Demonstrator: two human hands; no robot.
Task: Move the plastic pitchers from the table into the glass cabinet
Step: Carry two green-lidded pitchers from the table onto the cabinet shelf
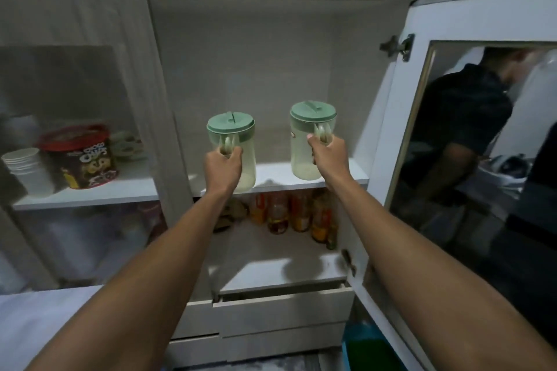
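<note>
Two pale translucent plastic pitchers with green lids are at the open cabinet's white upper shelf (346, 173). My left hand (222, 167) grips the handle of the left pitcher (238, 135), whose base is at the shelf's front edge. My right hand (328, 156) grips the handle of the right pitcher (306, 144), which stands further in on the shelf. Both pitchers are upright.
The glass cabinet door (470, 144) is swung open at right, reflecting a person. Behind the shut left glass door (84, 75) stand stacked white cups (27, 169) and a red-lidded cereal tub (81, 156). Several bottles (298, 214) fill the lower shelf. A drawer (283, 307) below is slightly open.
</note>
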